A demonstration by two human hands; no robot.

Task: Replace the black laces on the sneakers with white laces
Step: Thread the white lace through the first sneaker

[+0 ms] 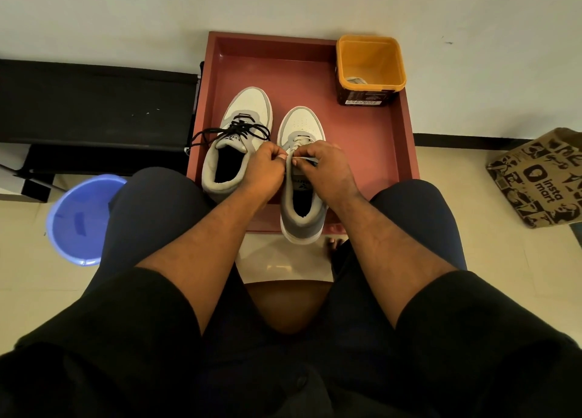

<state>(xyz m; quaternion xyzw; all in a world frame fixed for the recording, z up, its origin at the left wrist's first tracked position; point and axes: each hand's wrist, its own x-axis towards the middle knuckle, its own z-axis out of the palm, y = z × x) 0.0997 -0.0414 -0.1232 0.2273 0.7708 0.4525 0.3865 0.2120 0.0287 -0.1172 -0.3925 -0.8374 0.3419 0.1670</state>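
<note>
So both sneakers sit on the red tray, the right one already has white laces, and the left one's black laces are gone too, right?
Not quite. In the head view the left sneaker still carries its black laces, loosened and trailing over the red tray. The rest holds: both shoes sit on the tray, and the right sneaker has white laces, which the left hand and right hand are pinching.

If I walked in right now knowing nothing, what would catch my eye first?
Probably the two hands, left hand and right hand, pinching a white lace over the right sneaker on the red tray. Beside it, the left sneaker still wears loose black laces. An orange tub stands in the tray's far right corner.
</note>
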